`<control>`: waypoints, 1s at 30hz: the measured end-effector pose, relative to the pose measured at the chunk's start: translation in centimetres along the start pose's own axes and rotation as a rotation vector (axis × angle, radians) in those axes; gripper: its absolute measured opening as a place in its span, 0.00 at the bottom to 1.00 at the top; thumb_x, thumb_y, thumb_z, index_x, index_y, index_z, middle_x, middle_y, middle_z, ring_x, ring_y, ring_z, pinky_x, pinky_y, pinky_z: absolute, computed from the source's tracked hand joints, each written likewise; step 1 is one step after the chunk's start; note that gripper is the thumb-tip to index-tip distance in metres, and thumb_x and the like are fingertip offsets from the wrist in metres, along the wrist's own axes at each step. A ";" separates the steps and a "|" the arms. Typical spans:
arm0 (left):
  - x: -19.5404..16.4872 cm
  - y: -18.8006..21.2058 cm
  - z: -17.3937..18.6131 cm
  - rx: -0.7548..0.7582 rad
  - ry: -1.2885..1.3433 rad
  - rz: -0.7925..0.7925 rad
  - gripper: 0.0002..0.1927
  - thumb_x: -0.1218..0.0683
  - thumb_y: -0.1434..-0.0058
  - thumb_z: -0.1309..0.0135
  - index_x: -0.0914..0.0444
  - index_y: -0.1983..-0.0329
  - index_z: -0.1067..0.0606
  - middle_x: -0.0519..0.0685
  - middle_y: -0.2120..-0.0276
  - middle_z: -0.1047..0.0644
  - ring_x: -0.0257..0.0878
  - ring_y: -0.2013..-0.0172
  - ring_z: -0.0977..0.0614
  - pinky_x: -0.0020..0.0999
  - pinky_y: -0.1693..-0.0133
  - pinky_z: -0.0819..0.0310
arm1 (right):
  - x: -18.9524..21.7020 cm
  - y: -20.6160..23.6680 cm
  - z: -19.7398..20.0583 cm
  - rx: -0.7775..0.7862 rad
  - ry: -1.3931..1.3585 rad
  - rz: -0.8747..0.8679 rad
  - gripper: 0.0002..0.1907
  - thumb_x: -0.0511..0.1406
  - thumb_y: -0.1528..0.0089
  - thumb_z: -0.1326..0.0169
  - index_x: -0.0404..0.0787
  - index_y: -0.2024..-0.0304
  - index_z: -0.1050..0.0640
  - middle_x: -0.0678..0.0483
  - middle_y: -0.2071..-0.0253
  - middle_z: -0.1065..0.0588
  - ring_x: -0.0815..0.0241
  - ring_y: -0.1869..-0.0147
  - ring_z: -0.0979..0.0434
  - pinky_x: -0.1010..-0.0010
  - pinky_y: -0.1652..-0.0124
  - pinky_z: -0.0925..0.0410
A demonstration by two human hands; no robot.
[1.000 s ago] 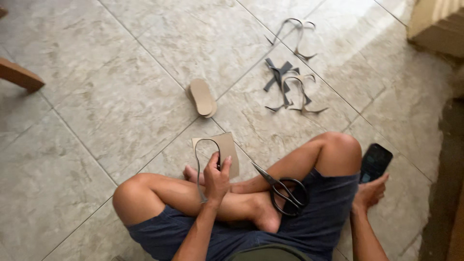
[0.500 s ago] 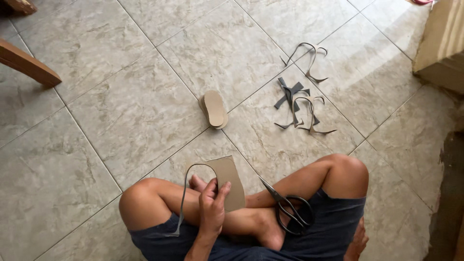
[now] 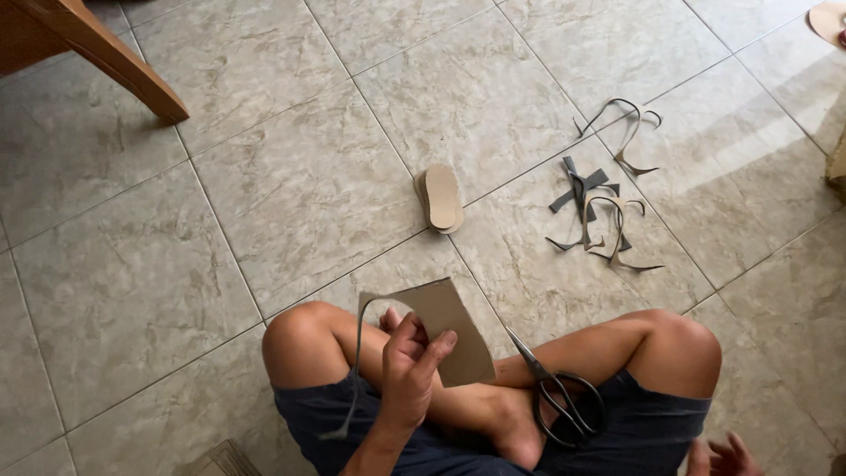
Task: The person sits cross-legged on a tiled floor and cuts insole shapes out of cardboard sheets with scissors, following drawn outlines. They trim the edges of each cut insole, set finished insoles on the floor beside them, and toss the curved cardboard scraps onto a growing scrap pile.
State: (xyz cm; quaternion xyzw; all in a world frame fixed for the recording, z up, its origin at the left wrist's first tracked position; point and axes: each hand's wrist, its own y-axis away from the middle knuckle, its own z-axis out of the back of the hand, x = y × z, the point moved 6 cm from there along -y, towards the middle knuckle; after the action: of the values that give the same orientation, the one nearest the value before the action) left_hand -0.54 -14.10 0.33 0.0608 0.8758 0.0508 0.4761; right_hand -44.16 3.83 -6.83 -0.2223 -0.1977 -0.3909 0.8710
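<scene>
I sit cross-legged on a tiled floor. My left hand [image 3: 410, 370] grips a tan cardboard sheet [image 3: 454, 330] with a cut-out curve; a long thin offcut strip [image 3: 355, 370] hangs from it over my left knee. Black scissors [image 3: 560, 397] rest on my right leg, untouched. Only the spread fingertips of my right hand [image 3: 718, 454] show at the bottom edge, holding nothing. A stack of tan sole-shaped cardboard cut-outs [image 3: 441, 198] lies on the floor ahead of me.
A pile of curled cardboard offcuts [image 3: 604, 198] lies to the front right. A wooden furniture leg [image 3: 106, 57] slants in at the top left. Another tan piece [image 3: 828, 19] shows at the top right corner.
The view has tilted and shifted left. The dark phone near my right hand has left the view. My left hand still holds the cardboard, now raised slightly; the right hand dropped to the frame's bottom edge.
</scene>
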 end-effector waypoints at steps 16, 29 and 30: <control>-4.9 0.4 -1.9 -0.048 -0.055 -0.029 0.10 0.62 0.35 0.44 0.69 0.51 0.24 0.47 0.59 0.21 0.31 0.57 0.22 0.28 0.52 0.29 | 14.0 7.1 -6.4 0.981 0.385 0.353 0.25 0.39 0.44 0.36 0.48 0.44 0.23 0.52 0.60 0.23 0.54 0.50 0.22 0.65 0.49 0.30; -6.6 2.4 0.1 -0.164 0.149 -0.010 0.11 0.61 0.34 0.45 0.67 0.49 0.25 0.46 0.58 0.21 0.32 0.58 0.21 0.30 0.53 0.26 | 23.5 10.9 -11.1 1.486 -1.052 -0.267 0.20 0.30 0.47 0.35 0.33 0.53 0.22 0.55 0.67 0.24 0.66 0.67 0.24 0.73 0.67 0.31; -6.8 2.6 0.3 -0.181 0.154 -0.020 0.11 0.61 0.34 0.45 0.67 0.49 0.25 0.46 0.58 0.21 0.32 0.58 0.21 0.30 0.54 0.26 | 24.5 10.9 -10.9 1.511 -1.029 -0.229 0.16 0.31 0.45 0.35 0.31 0.56 0.22 0.54 0.71 0.25 0.65 0.72 0.26 0.74 0.72 0.33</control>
State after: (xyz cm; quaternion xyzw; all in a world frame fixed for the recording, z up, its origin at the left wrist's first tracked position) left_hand 3.53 -12.62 6.14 0.0046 0.9021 0.1295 0.4116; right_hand -18.77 -10.10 -5.69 0.2801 -0.7842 -0.0947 0.5454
